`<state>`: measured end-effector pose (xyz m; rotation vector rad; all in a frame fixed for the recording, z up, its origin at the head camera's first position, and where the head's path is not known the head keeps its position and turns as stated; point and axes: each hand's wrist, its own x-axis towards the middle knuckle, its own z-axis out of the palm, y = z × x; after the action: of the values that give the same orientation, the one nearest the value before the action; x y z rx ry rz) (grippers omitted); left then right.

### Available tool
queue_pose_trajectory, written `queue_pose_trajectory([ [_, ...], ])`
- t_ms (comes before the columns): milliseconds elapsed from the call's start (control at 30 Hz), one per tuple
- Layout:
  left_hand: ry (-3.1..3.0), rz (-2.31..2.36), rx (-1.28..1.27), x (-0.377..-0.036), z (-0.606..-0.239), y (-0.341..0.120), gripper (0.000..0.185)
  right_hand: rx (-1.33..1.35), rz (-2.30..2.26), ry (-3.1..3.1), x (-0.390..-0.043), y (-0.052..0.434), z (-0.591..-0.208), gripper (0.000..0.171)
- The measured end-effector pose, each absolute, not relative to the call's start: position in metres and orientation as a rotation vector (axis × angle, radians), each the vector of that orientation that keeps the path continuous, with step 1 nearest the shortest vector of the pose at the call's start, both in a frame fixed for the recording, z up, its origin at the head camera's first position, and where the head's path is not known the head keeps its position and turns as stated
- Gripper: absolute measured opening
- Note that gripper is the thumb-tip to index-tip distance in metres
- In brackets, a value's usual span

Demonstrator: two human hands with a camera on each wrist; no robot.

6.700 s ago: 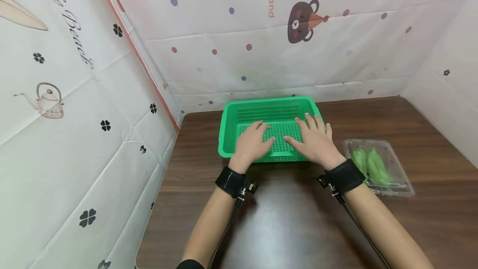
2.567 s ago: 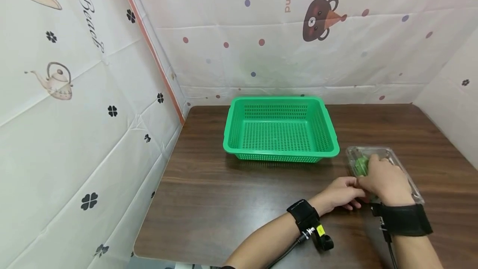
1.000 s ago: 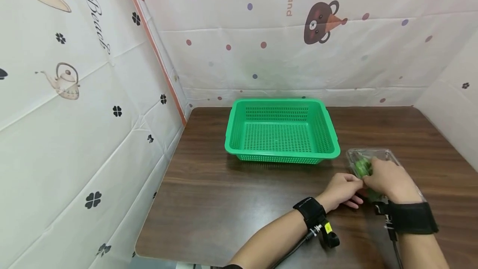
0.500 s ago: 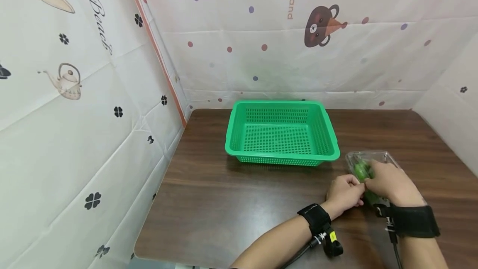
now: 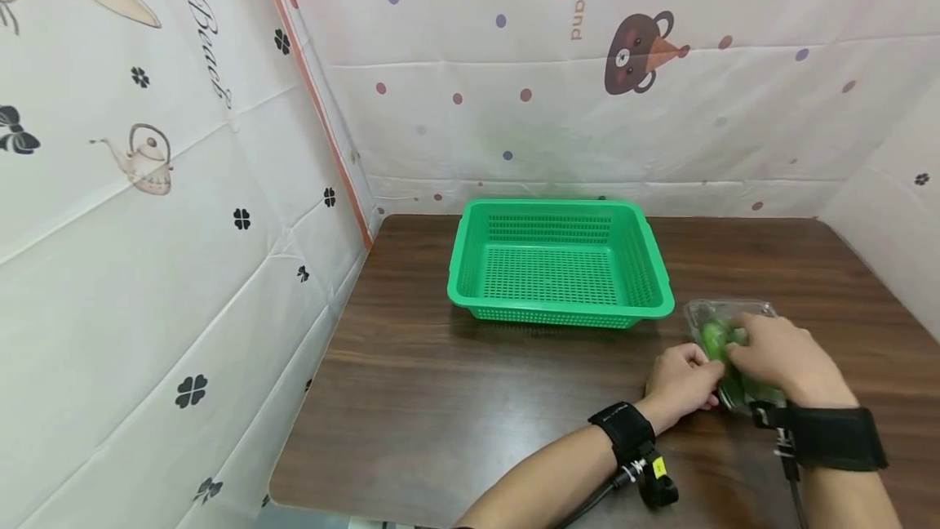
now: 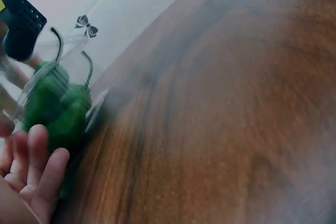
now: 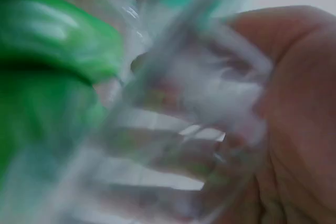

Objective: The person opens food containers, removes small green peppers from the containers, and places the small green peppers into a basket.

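Note:
A clear plastic clamshell box [image 5: 737, 312] with green peppers [image 5: 712, 338] inside lies on the brown table right of the green basket [image 5: 561, 317]. My right hand [image 5: 771, 353] lies over the box's top and grips it. In the right wrist view the blurred plastic [image 7: 178, 129] presses against my palm [image 7: 299, 103], with a pepper [image 7: 47, 40] at the left. My left hand [image 5: 683, 378] is curled at the box's near-left edge and seems to pinch it. Its fingers [image 6: 44, 169] show below the box [image 6: 58, 103] in the left wrist view.
The green basket holds nothing and stands mid-table towards the back. Printed white sheets wall in the table [image 5: 477, 398] on the left, back and right. The table's front edge runs close to my forearms.
Both hands left the basket and came to the box at the right. Over the last second they stay on the box, and the right hand has shifted slightly over its top.

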<state>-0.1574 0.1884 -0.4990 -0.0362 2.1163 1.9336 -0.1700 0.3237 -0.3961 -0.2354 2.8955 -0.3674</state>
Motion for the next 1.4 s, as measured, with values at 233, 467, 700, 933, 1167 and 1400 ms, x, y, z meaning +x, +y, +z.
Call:
queue_pose_trajectory([
  [233,2.011,2.004,-0.032,-0.161,-0.5,0.185,0.025,-0.207,-0.445,2.876,-0.172,0.324,-0.395,0.058],
  [467,1.988,1.978,-0.01,-0.161,-0.503,0.185,0.025,-0.201,-0.395,2.921,-0.167,0.322,-0.395,0.054],
  [700,2.012,1.967,-0.012,-0.158,-0.502,0.184,0.024,-0.215,-0.389,2.879,-0.171,0.33,-0.395,0.054],
  [933,2.083,1.923,-0.039,-0.157,-0.5,0.187,0.026,-0.241,-0.393,2.828,-0.173,0.338,-0.391,0.055],
  [1167,2.113,1.909,-0.009,-0.158,-0.499,0.185,0.026,-0.26,-0.391,2.816,-0.173,0.341,-0.388,0.055],
  [1400,2.12,1.889,0.029,-0.156,-0.499,0.182,0.027,-0.272,-0.439,2.791,-0.175,0.346,-0.387,0.056],
])
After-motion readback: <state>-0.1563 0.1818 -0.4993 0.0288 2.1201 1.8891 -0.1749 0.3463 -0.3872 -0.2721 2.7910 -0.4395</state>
